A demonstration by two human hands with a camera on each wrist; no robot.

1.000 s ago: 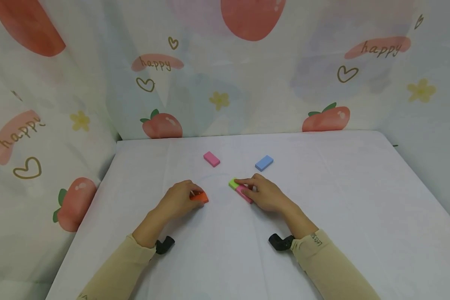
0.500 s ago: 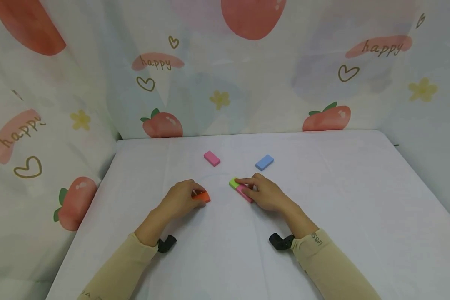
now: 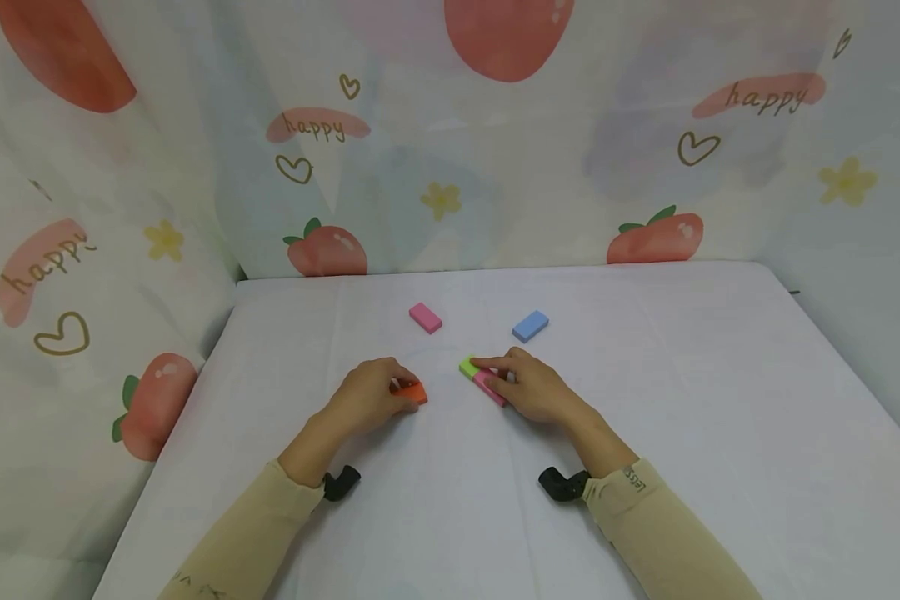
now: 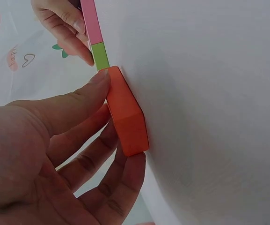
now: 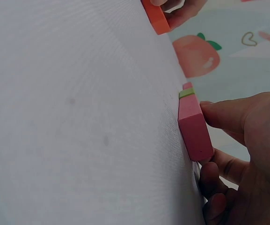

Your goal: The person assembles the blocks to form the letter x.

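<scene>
Now the left hand [image 3: 365, 398] holds an orange block [image 3: 412, 392] in a pinching grip: in the left wrist view the thumb lies along one long edge of the block [image 4: 125, 115] and the curled fingers [image 4: 125, 180] press the opposite end, with the block flat on the white table [image 3: 682, 400]. The block pokes out just past the fingertips, on the side toward the other hand.

Across a narrow gap from that grip, the right hand [image 3: 534, 390] rests on a pink block [image 3: 487, 386], its fingers laid over the block's near end and long side; the right wrist view shows the thumb [image 5: 223, 115] against one edge of the pink block [image 5: 194, 127] and the fingers [image 5: 214, 187] curled at its near end, so the grip is closed on it. A green block [image 3: 467, 367] sits end to end with the pink one, touching it, just beyond the right fingertips.

Farther from both grips, toward the back of the table, a second pink block [image 3: 425, 317] lies beyond the left hand and a blue block [image 3: 530, 326] beyond the right, well apart from each other. A strawberry-print cloth [image 3: 450, 150] hangs behind and to both sides of the table.
</scene>
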